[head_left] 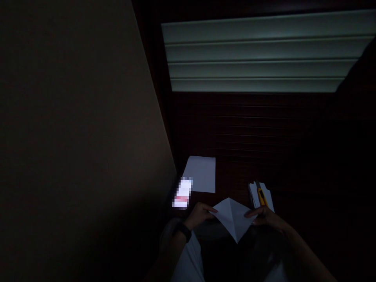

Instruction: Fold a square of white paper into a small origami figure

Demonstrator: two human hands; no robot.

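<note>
A white sheet of paper (232, 219) with a crease down its middle is held up between both hands, its corners pointing up, down and sideways. My left hand (202, 214), with a dark band on the wrist, pinches the left corner. At the right corner, my right hand (266, 217) grips the paper between thumb and fingers. Just beyond the right hand lies a yellow utility knife (261, 196) on a small stack of white paper (268, 194). Dim light hides the finer details of the fingers.
Another white sheet (202, 174) lies ahead on the dark surface, its top left corner curled. Beside it glows a blurred phone-like screen (182, 194). A plain wall (102, 137) rises on the left, and pale slats (258, 55) cross the dark panel in front.
</note>
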